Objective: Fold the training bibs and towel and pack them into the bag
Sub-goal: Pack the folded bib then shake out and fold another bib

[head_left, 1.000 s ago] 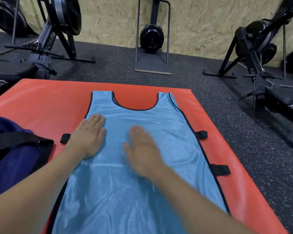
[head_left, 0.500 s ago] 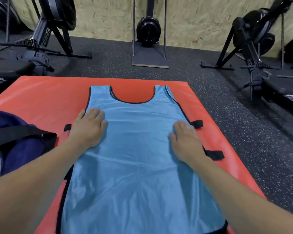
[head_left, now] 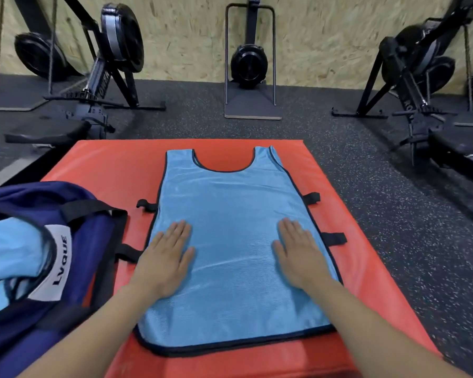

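Pressing: left hand (head_left: 165, 261), right hand (head_left: 298, 253) | bib (head_left: 234, 241): 1 flat | bag (head_left: 74, 241): 1

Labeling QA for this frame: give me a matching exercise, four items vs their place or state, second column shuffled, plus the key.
Column 1
1. blue bib
2. navy bag
3. left hand
4. right hand

Column 2
A. flat on the bib near its edge with the two black straps toward the floor
B. spread unfolded on the red mat
C. flat on the bib near its edge facing the bag
D. open at the mat's left, light blue fabric inside

Pairs: 1-B, 2-D, 3-C, 4-A
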Demonstrator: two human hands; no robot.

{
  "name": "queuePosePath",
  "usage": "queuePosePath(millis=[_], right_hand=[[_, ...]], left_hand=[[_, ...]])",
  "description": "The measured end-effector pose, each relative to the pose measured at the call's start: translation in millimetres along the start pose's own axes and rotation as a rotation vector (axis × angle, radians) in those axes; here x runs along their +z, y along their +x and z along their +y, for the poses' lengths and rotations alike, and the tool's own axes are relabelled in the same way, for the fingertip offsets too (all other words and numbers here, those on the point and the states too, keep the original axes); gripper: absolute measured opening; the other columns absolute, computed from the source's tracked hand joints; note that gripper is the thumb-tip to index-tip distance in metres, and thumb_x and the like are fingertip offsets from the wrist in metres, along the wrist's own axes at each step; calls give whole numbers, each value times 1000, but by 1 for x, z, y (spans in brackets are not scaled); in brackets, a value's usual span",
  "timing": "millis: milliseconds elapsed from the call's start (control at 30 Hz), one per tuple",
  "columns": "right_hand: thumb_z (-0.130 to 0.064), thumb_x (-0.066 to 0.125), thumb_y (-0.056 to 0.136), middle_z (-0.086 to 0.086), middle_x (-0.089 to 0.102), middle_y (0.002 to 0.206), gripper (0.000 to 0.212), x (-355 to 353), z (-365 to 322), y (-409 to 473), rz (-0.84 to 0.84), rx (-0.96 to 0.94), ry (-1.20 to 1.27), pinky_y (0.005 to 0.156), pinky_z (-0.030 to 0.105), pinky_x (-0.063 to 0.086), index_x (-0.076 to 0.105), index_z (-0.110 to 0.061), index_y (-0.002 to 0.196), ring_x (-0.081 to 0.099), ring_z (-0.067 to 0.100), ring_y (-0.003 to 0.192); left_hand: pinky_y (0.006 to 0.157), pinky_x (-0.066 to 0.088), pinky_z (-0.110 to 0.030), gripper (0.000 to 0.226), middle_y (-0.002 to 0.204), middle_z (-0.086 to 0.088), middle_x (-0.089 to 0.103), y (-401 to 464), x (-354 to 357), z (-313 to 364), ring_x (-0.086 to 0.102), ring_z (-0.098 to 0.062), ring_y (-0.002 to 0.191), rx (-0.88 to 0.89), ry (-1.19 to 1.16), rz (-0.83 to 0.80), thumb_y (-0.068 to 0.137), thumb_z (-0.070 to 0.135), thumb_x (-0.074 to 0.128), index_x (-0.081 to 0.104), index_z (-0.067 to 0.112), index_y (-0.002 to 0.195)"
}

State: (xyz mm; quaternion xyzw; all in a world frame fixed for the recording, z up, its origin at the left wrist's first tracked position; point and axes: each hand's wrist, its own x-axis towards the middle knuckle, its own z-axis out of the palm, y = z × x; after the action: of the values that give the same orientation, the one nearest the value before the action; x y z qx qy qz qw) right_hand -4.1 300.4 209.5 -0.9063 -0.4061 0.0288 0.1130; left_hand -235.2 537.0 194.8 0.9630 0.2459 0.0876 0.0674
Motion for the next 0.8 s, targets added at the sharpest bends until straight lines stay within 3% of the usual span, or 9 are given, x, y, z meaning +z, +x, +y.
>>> queuePosePath(millis=[100,200,300,400,567,700,800], right_hand=[[-59,-6,89,0,7,168,86,-14,24,-9,13,39,-40,125,33,-2,14,-14,160,1,15,155],[-69,-10,88,-3,1,166,92,-7,-9,-39,-26,-136,55,124,32,-6,11,-16,160,-1,14,154],[-68,-11,88,-8,-2,166,89,5,-46,-85,-121,-336,53,123,32,-10,10,-19,160,-9,8,152],[-66,-7,91,-15,-10,162,82,4,-26,-94,-102,-272,7,122,32,-12,4,-25,161,-13,7,152],[-78,-27,72,-15,-12,161,104,-13,44,-101,-88,-128,-94,121,29,-11,-2,-27,159,-17,4,149],[-84,-25,70,-19,-12,159,106,-30,75,-120,-187,-164,-82,122,24,-10,0,-30,158,-15,1,149],[-90,-14,71,-21,-5,160,108,-37,85,-134,-232,-244,-42,124,25,-6,9,-31,159,-9,-1,150]], left_hand=[[121,-12,-26,107,163,4,-2,-13,-9,10,-9,-7,148,-9,-9,-17,78,73,-30,7,13,158],[121,-3,-26,83,162,-3,19,-47,-9,47,17,-19,150,117,-88,22,100,61,-2,27,7,156],[121,1,-28,68,163,-2,21,-84,-2,59,18,-15,151,193,-76,5,105,54,8,27,14,157],[122,3,-30,65,165,1,18,-104,-4,35,9,-9,153,166,-41,24,106,54,9,24,17,157],[122,-1,-26,62,165,2,16,-127,-18,8,4,-5,152,179,-24,-9,107,52,13,23,19,158],[122,1,-26,64,166,11,11,-150,-22,-3,7,-5,153,224,-43,-27,104,59,18,18,24,159],[122,5,-20,69,162,16,19,-166,-27,-4,13,1,150,199,-144,2,99,67,27,31,28,156]])
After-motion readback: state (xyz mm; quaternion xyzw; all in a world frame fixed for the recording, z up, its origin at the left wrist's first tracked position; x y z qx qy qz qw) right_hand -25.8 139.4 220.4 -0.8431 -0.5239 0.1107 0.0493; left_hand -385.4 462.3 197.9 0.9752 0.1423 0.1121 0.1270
